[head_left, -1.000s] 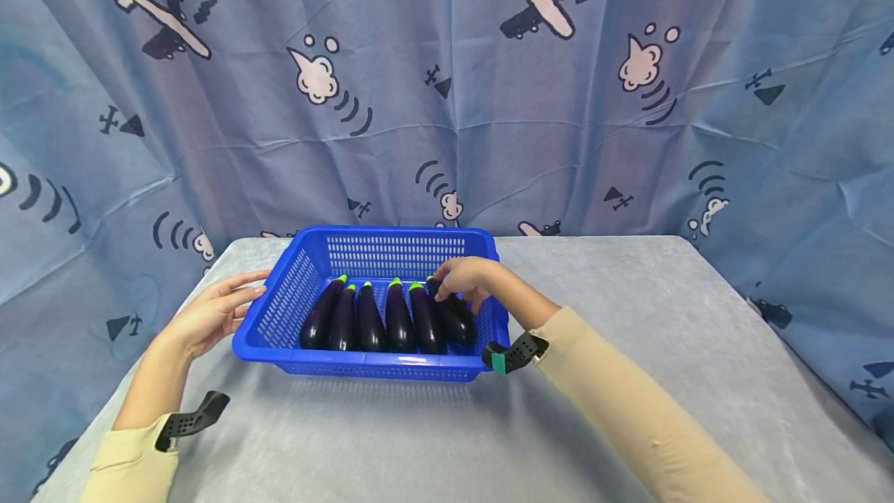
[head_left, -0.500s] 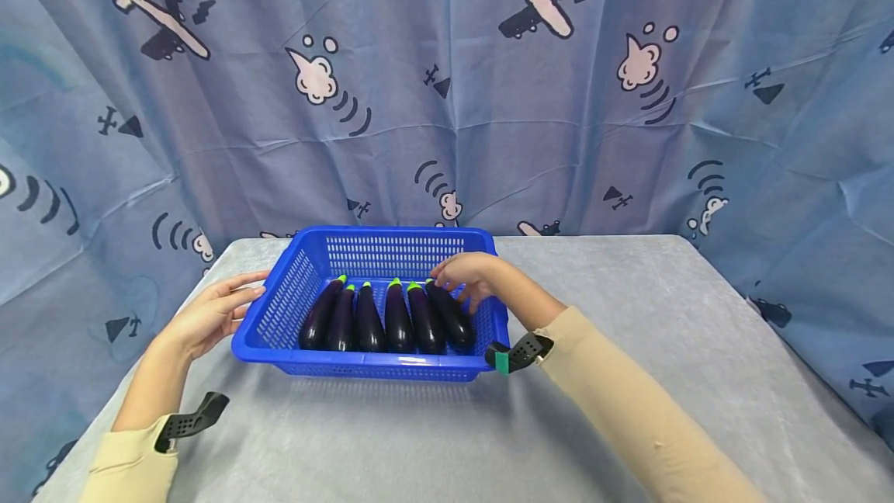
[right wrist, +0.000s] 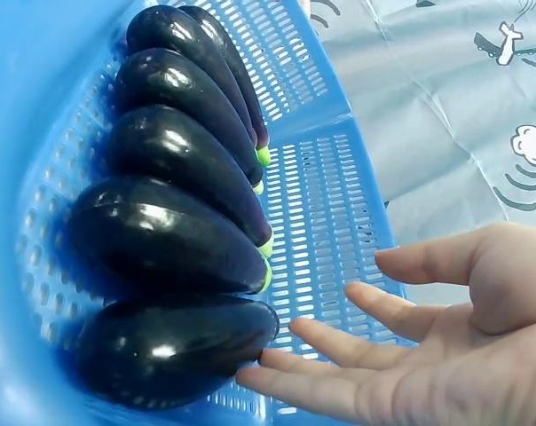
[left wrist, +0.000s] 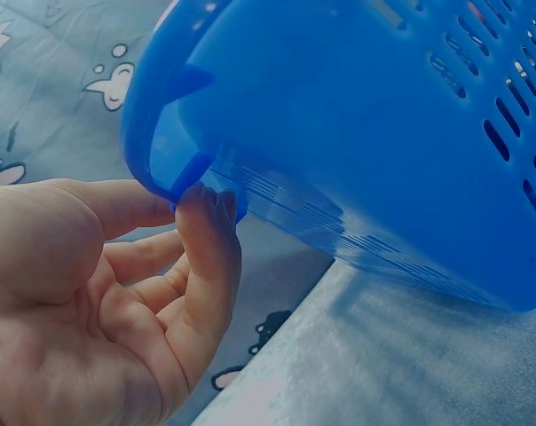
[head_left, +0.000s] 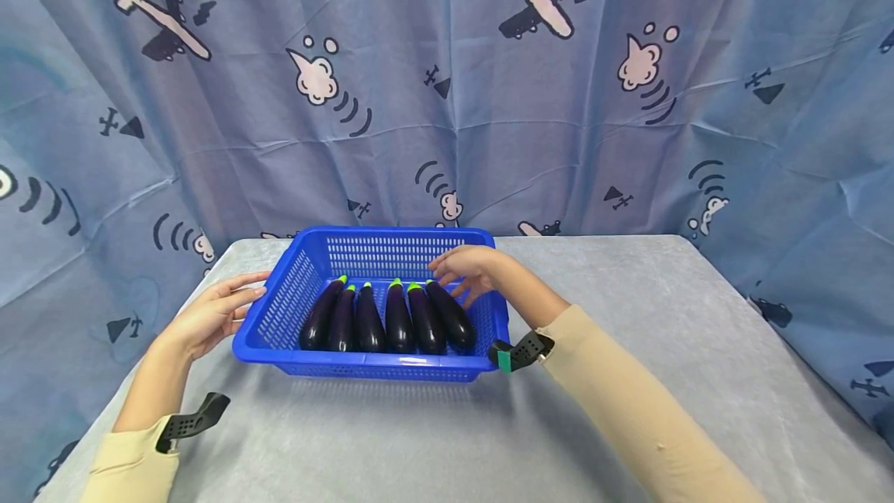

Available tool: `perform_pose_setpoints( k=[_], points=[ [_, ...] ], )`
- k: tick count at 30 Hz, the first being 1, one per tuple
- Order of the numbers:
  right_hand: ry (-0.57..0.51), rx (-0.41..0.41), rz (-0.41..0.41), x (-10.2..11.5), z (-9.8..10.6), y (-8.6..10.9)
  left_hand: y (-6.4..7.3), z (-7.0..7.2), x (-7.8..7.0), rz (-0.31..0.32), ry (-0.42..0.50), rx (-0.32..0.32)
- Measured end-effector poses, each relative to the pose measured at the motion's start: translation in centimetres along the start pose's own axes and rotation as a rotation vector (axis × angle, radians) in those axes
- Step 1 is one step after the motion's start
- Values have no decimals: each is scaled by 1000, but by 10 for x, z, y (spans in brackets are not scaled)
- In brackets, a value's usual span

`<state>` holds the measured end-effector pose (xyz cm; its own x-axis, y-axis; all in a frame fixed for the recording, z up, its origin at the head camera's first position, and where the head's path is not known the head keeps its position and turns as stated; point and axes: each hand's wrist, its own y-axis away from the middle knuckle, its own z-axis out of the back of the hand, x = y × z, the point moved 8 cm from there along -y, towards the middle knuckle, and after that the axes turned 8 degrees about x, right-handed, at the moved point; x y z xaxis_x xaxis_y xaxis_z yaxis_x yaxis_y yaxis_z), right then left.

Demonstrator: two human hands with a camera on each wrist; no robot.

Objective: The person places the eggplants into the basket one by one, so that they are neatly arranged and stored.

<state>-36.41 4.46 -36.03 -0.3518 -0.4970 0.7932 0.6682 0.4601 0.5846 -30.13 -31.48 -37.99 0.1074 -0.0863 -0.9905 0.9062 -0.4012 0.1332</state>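
Several dark purple eggplants [head_left: 399, 320] with bright green stem ends lie side by side in a blue plastic basket [head_left: 401, 361]. My left hand [head_left: 213, 313] is at the basket's left side; in the left wrist view its thumb and fingers [left wrist: 210, 257] pinch the rim. Over the right end of the basket is my right hand [head_left: 471, 270], fingers spread and nothing held. It is nearest the rightmost eggplant [head_left: 450, 315]. In the right wrist view, the fingertips are close to that eggplant's narrow end [right wrist: 184, 346]; whether they touch it I cannot tell.
The basket stands on a grey table [head_left: 615, 309], towards its back left. A blue curtain [head_left: 447, 99] with airplane prints hangs behind the table and along both sides. Black straps [head_left: 522, 352] are worn on both wrists.
My right hand has let go of the rightmost eggplant and lifted slightly, its fingers spreading. That eggplant now lies alongside the others. My left hand stays at the rim.
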Motion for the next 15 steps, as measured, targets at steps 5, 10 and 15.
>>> perform_pose_setpoints(
  k=[5, 10, 15],
  points=[
    [-10, -11, 36, 2, 4, 2, -1, 1, -1, 10, -42, -21],
    [10, -17, 82, 6, 3, 7, -2, 1, -3, 22, -131, -40],
    [63, -55, 134, 12, 0, 17, 0, 0, -5, 14, -173, -44]
  ],
)
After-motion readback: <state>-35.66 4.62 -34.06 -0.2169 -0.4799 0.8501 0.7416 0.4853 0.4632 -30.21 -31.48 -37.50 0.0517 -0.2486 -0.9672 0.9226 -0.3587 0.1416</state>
